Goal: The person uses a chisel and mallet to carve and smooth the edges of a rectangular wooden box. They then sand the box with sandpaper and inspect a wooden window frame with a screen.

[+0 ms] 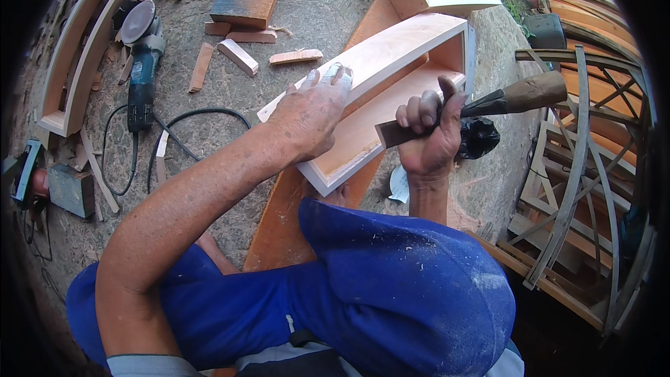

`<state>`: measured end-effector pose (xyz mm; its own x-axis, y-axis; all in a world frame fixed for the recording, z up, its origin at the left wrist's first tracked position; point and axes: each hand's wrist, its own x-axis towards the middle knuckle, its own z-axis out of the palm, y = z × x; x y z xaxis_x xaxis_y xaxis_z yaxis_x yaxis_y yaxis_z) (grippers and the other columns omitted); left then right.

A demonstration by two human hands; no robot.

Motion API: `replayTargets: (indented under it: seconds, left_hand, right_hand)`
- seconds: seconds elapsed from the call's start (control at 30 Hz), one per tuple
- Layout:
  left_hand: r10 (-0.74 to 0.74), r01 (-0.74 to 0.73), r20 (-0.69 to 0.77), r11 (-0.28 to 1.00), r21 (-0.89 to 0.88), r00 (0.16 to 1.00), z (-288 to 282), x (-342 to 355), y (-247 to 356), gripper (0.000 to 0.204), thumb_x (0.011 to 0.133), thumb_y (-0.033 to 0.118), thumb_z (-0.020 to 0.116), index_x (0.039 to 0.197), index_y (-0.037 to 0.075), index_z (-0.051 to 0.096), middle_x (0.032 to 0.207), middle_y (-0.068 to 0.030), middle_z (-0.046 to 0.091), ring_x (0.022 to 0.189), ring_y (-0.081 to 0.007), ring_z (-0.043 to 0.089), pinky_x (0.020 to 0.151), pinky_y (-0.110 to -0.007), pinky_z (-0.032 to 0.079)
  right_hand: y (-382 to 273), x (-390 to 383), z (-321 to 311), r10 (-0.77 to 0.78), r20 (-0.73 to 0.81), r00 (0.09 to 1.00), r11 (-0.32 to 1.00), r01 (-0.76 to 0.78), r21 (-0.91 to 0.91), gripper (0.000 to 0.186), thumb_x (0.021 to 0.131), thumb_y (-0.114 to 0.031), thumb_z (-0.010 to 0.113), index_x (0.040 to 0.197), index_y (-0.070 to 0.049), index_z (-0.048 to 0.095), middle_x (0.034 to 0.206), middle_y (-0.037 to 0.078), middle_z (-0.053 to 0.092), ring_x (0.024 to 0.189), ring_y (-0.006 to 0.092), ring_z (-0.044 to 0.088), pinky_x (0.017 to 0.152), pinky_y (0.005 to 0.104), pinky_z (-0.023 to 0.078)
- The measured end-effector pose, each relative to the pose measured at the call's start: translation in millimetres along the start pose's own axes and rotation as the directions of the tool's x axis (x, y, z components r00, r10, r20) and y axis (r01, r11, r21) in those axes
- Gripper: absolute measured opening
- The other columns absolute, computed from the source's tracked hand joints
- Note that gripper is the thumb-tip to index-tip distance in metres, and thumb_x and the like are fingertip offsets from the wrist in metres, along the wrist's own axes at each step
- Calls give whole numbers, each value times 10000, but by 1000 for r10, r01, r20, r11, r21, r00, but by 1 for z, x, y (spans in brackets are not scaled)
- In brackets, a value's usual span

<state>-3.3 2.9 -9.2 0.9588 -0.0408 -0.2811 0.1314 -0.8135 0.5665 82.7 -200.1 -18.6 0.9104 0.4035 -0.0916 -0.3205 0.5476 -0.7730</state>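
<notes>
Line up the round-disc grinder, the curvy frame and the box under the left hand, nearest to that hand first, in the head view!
1. Box: right under the left hand.
2. Round-disc grinder: over at the left.
3. Curvy frame: off at the far right.

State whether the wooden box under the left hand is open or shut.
Open: the wooden box has an uncovered side, through which its inner faces show.

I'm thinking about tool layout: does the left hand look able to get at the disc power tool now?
Probably yes: the power tool lies to the left, with only low wood scraps between, though the left hand must first leave the wooden box.
</notes>
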Motion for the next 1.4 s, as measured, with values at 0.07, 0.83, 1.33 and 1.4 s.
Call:
replayTargets:
  seconds: [0.07,0.83,1.33,1.4]
  left_hand:
    - [-24,26,63,999,-37,998,0,-1,0,753,861,-44,566,1557,-95,282,1523,-346,433,1460,-478,399,1225,-487,368]
    - [18,-17,-18,1000,9,1000,3,-1,-6,800,840,-32,613,1560,-82,267,1485,-337,484,1433,-487,436,1169,-552,415]
    - [5,-5,27,1000,6,1000,4,6,-8,810,863,-28,623,1577,-77,242,1508,-334,467,1452,-484,414,1190,-563,396]
    - [16,-16,-5,1000,14,1000,5,3,-6,783,856,-41,596,1565,-82,266,1492,-341,474,1425,-479,445,1180,-531,414]
  right_hand:
    - [20,-13,3,28,-16,999,1000,-28,6,526,1092,-520,463,1161,-25,628,618,-25,374,520,92,325,547,304,365]
    - [44,-16,-10,-54,-152,987,984,27,-178,457,1095,-388,520,747,-94,494,490,-13,294,393,105,296,418,327,376]
    - [-9,17,-11,-146,-104,984,977,127,-171,466,1091,-430,491,739,-126,503,486,-15,322,379,116,328,452,337,436]
    - [7,7,-10,-95,-102,990,982,77,-171,473,1095,-432,485,739,-121,496,485,-10,326,378,116,328,448,339,438]
